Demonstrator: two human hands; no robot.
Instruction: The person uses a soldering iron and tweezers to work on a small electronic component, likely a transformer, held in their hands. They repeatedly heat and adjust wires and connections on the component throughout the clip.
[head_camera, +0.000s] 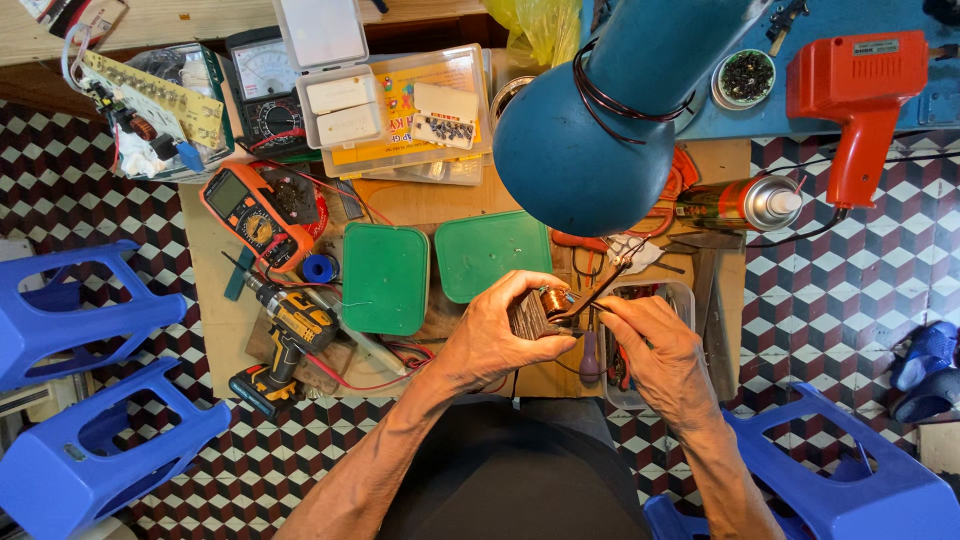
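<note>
Fingers (520, 300) of my left hand (495, 335) grip a small transformer (540, 310) above the near surface (215, 300); my right hand (655, 345) pinches pliers (595, 293) at its copper winding, which I judge still mostly in place.

A small transformer (537, 311) with dull dark metal laminations and a glossy copper-wire coil was gripped in the left hand (497, 335). Thin metal pliers (596, 293) were held in the right hand (655, 352). The wooden board (215, 265) was seen to be matt and worn. Smooth, slightly glossy plastic was shown by the two green lids (385, 277). A glossy painted shell was seen on the blue lamp shade (590, 140). A shiny metal top was borne by the spray can (745, 203), and matt red plastic by the soldering gun (860, 95).
</note>
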